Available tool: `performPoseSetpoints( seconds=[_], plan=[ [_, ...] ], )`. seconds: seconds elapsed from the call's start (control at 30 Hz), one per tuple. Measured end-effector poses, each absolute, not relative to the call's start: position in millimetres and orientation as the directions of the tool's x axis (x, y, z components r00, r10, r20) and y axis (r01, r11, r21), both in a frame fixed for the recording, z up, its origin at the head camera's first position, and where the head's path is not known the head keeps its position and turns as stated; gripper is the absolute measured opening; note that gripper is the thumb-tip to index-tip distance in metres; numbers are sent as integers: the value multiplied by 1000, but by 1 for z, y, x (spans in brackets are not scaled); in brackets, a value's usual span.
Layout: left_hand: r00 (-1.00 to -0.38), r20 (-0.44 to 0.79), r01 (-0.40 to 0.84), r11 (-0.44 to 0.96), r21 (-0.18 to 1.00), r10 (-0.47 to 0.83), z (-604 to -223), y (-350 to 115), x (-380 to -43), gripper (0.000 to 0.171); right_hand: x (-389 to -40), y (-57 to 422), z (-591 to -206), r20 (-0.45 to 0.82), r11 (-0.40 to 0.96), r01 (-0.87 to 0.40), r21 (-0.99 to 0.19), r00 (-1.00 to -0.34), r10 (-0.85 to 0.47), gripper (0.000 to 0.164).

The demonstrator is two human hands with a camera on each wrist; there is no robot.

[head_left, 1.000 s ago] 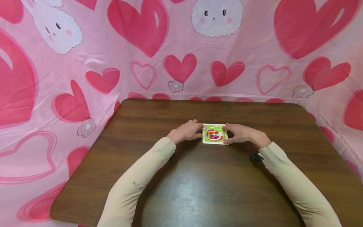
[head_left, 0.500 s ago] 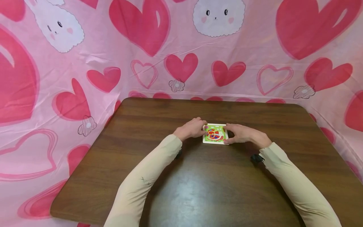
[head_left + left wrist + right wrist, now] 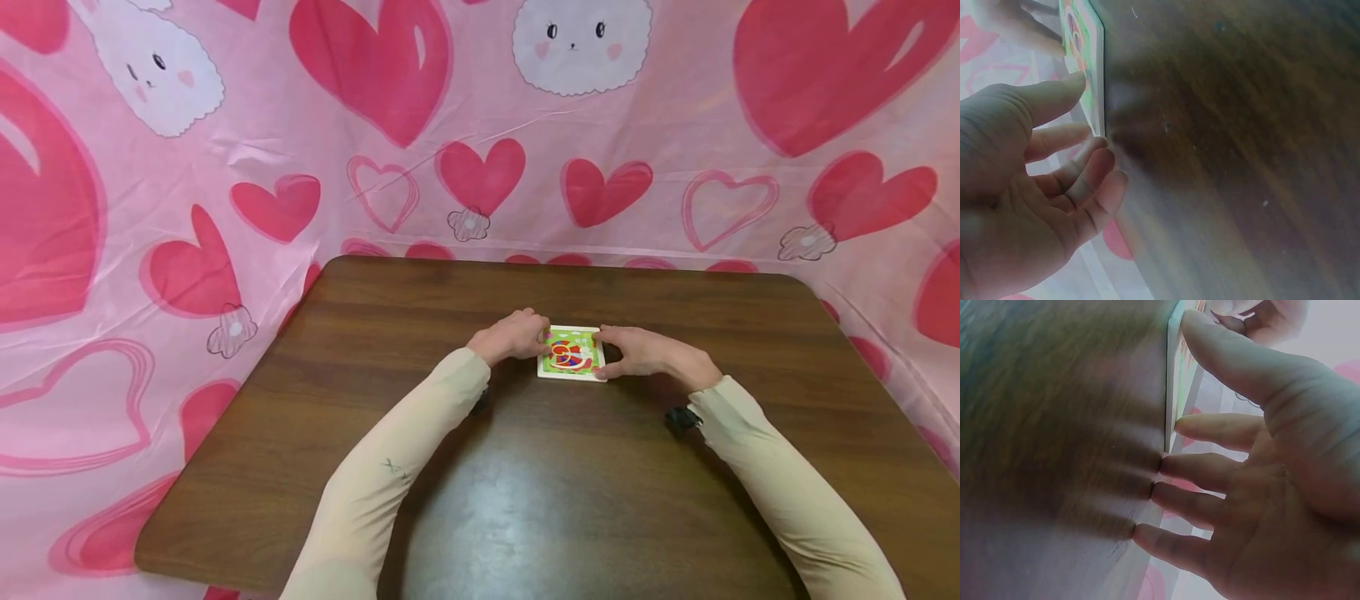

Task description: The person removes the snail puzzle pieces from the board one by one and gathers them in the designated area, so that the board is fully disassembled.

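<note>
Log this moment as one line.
picture board: flat on table | left hand: at board's left edge | right hand: touching board's right edge

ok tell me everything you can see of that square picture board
The square picture board lies flat, picture up, on the brown table. It is thin and stiff-looking, with a whitish border round a bright green picture; a red, blue and yellow spiral sits near its middle, finer details unreadable. The left hand is at its left side, thumb over the face; the right hand touches its right side with thumb and index finger.
</note>
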State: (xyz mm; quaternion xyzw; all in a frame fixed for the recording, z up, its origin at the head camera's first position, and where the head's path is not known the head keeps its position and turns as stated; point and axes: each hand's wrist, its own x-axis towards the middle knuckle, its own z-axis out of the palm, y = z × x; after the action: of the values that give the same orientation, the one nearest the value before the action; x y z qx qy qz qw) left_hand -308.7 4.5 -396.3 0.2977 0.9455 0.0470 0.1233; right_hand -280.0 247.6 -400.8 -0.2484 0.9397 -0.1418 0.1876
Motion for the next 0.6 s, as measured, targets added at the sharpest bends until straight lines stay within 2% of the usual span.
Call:
performPoseSetpoints(
  seconds=[0.3, 0.6],
  plan=[
    [-804, -191, 537, 826, 173, 563, -398, 7, -309, 36, -279, 245, -399, -275, 836, -425, -348, -806, -524, 81],
    [-844, -162, 490, 858, 154, 511, -398, 14, -306, 28, -278, 244, -400, -256, 830, -440, -343, -806, -534, 79]
  ],
)
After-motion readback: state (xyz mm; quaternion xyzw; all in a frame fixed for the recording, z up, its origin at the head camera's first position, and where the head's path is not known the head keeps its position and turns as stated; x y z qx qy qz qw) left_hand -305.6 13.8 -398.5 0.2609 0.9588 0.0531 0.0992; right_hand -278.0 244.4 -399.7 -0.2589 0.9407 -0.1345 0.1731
